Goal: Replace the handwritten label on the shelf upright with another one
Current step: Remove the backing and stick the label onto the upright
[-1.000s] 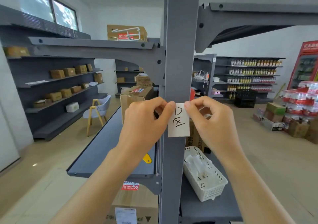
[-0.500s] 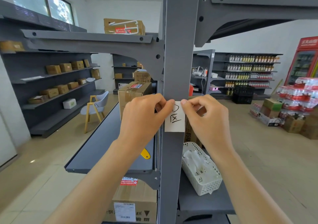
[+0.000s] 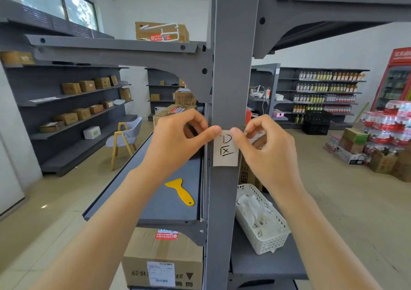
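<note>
1. Your left hand [image 3: 175,138] pinches the top left corner of the handwritten label [image 3: 225,150] with thumb and forefinger; your right hand [image 3: 266,142] pinches the top right corner the same way. Both are closed on the paper.
2. The label lies against the front face of the shelf upright [image 3: 231,78], its lower edge hanging free. Press unevenly and it probably sets crooked or creases.
3. Let go before the top edge bonds and it may peel off and drop.
4. Whether adhesive holds yet, you cannot tell from here.
5. The yellow scraper [image 3: 181,192] lies on the shelf just left of the upright, and the white basket [image 3: 266,243] of spare slips sits to the right; a careless elbow could knock either.
</note>
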